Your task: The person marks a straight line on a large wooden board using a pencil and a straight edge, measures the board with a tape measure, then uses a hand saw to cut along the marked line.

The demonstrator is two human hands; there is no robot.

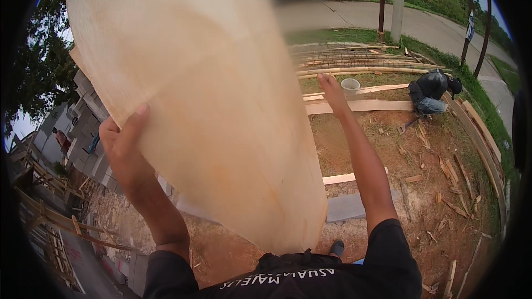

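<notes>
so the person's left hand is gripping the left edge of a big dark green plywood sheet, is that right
Not quite: the colour is wrong. The head view shows the plywood sheet is pale tan. The left hand is indeed gripping its left edge.

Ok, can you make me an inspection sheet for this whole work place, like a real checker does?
Surface: reddish dirt ground with patches of grass.
Job's things: one big pale wooden sheet, held up at a slant.
Clutter: wood scraps scattered at the right; long board and pale bucket farther off.
Hands: left hand grips the sheet's left edge, thumb on its face; right hand is beyond the right edge, grip unclear.
Cables: nothing seen.
Surroundings: stacked grey blocks left, bent-over person right, road behind.
</notes>
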